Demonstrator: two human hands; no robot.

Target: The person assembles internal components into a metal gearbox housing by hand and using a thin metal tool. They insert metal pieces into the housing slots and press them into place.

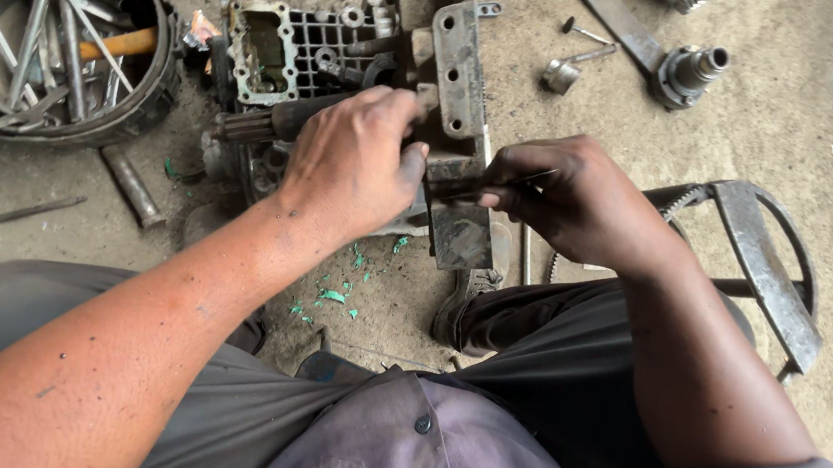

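Sitting low over a grease-blackened cast-metal gearbox housing (301,63) on the concrete floor (811,88), the person is working with both hands at its near edge. Left hand (352,163) is lying palm-down across the housing, fingers curled over a dark splined steel shaft (266,122) that is jutting out to the left; whether the fingers are closing fully round it cannot be told, since the back of the hand is covering them. Right hand (575,198) is pinching a thin flat dark metal tool (471,186) between thumb and fingertips, its tip pointing left and touching a grey drilled steel bracket plate (461,67) bolted along the housing's right side.

Green paint-like flakes (331,295) are lying scattered on the floor just below the housing. A round black tub of long steel wrenches and bars (52,32), one with an orange handle, is standing at upper left, near the housing. A loose grey metal rod (131,186) is lying beside the tub. A short stepped steel shaft with flange (692,72) is resting at upper right, well apart. A curved rusty metal frame (765,265) is sitting just beside the right forearm.
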